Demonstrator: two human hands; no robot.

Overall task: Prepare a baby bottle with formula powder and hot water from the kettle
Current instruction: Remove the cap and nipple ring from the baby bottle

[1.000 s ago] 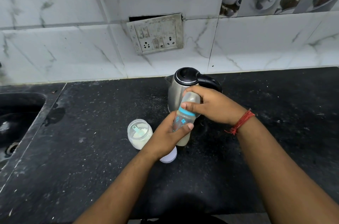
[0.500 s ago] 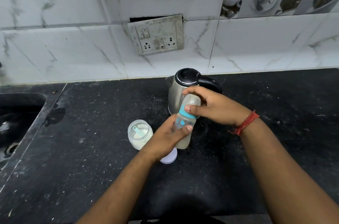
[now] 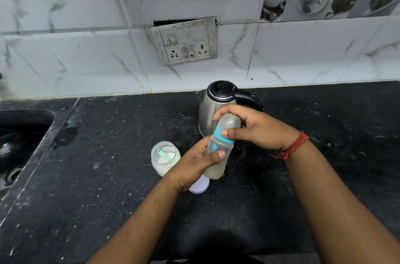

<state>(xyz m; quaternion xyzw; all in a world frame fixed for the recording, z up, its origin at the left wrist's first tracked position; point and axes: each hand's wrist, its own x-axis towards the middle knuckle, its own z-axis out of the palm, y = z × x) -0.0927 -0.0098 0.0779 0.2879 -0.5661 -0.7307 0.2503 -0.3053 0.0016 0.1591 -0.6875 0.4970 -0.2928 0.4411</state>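
Both hands' fingers (image 3: pixel 218 154) wrap the tilted baby bottle (image 3: pixel 218 151)

Between the left hand (image 3: pixel 195 163) and right hand (image 3: pixel 257 128): cloudy translucent bottle (image 3: pixel 218 155), pale beige liquid inside, teal collar (image 3: pixel 223 137), small teal flower print. Behind the right hand: brushed steel kettle (image 3: pixel 208 116), black lid and handle. Left of the left hand: clear jar (image 3: pixel 165 158), cream powder, pale teal scoop (image 3: pixel 163 155). Under the left hand: white lid (image 3: pixel 200 187). On the right wrist: red thread band (image 3: pixel 291 146). Beneath all: black counter (image 3: pixel 108 177), flecked white. Behind: white wall tiles (image 3: pixel 75 62), veined grey.
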